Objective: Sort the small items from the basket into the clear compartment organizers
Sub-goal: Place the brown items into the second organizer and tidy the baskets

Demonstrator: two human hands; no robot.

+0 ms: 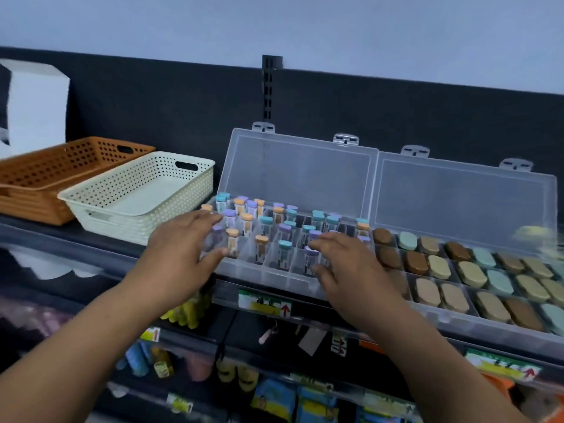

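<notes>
Two clear compartment organizers stand open on the shelf, lids leaning back. The left organizer point(268, 270) holds several small upright tubes point(262, 245) with orange, teal and purple caps. The right organizer point(457, 328) holds several oval cases point(471, 273) in brown, tan and pale green. My left hand point(180, 254) hovers at the left organizer's left end, fingers spread and holding nothing. My right hand point(348, 264) is over its right front part, fingers stretched toward the tubes, holding nothing. The cream basket point(91, 198) to the left shows only its bare bottom.
An orange perforated basket point(36, 178) sits behind the cream one, with a white box point(36, 105) at the far left. A dark back panel with a slotted upright point(268, 87) runs behind. Lower shelves with price tags point(265, 303) and packaged goods lie below.
</notes>
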